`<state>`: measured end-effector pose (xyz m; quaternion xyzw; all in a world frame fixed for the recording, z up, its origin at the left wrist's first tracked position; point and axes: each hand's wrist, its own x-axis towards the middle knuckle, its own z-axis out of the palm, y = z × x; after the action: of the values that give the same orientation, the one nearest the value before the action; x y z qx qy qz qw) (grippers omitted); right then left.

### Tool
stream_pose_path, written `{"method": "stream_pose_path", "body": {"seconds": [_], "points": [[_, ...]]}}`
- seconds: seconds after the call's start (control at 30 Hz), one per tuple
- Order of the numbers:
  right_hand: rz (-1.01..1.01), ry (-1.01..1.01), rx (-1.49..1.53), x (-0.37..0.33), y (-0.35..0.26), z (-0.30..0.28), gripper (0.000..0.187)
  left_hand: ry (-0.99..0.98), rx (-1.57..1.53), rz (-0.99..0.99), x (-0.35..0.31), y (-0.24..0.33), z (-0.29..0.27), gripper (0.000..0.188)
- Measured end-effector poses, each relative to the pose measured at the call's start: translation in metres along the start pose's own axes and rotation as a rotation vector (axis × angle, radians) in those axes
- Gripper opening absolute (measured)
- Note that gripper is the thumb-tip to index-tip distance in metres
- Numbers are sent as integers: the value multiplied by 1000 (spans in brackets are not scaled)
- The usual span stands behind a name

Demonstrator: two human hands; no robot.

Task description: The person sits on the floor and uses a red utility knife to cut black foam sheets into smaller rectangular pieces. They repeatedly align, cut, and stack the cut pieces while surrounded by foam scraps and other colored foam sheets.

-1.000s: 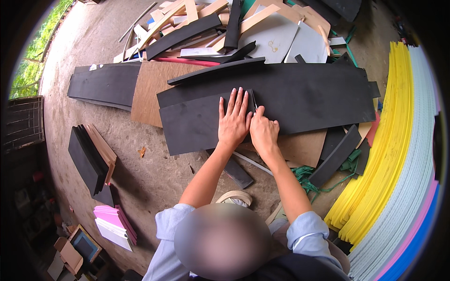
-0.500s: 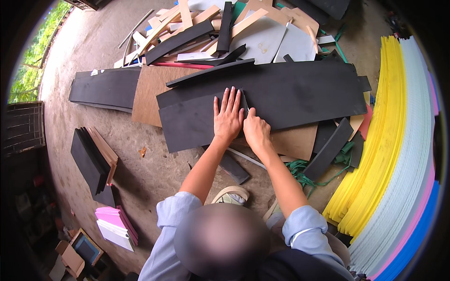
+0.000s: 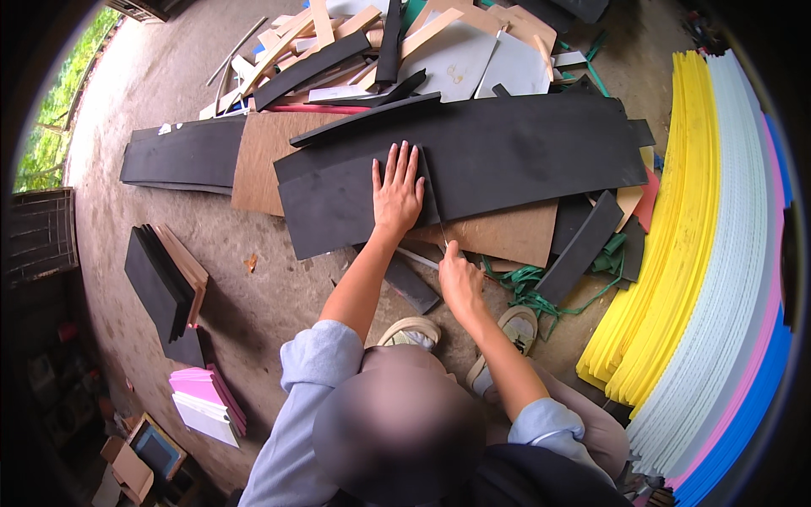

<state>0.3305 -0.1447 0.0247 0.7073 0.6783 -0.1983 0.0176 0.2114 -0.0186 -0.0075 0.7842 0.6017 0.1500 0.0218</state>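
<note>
A long black foam sheet (image 3: pixel 532 148) lies across a brown wooden board (image 3: pixel 507 232) in front of me. Over its left part is a shorter black foam piece (image 3: pixel 329 207), with a straight edge running toward me. My left hand (image 3: pixel 397 198) presses flat on this piece, fingers spread, close to that edge. In my closed right hand (image 3: pixel 460 279) is a knife (image 3: pixel 444 237), its thin blade pointing away from me at the sheet's near edge. My fingers hide the handle. A thin line shows along the straight edge, from beside my left fingers down to the blade.
Beyond the sheet lies a heap of offcuts (image 3: pixel 338 51). At the right stand yellow sheets (image 3: pixel 667 253) and pale blue sheets (image 3: pixel 718 253). Black panels (image 3: pixel 156 283) and pink blocks (image 3: pixel 203 389) are at the left. Green strapping (image 3: pixel 532 287) lies near my shoes (image 3: pixel 515 329).
My right hand has drawn the knife toward me, from beside my left hand down to the sheet's near edge. My left hand still presses on the black piece. The view has shifted slightly.
</note>
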Motion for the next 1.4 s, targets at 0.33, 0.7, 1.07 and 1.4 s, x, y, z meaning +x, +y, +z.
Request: {"method": "stream_pose_path", "body": {"seconds": [0.33, 0.7, 1.07, 1.4], "points": [[19, -45, -17, -14, 8, 4, 16, -31, -6, -7, 4, 2, -5, 53], [-18, 187, -6, 77, -14, -61, 15, -86, -27, -27, 4, 4, -7, 55], [-35, 210, 46, 119, -33, -30, 19, -105, -24, -41, 5, -2, -8, 54], [7, 194, 92, 121, -39, -30, 19, -76, -16, -32, 5, -3, -6, 52]]}}
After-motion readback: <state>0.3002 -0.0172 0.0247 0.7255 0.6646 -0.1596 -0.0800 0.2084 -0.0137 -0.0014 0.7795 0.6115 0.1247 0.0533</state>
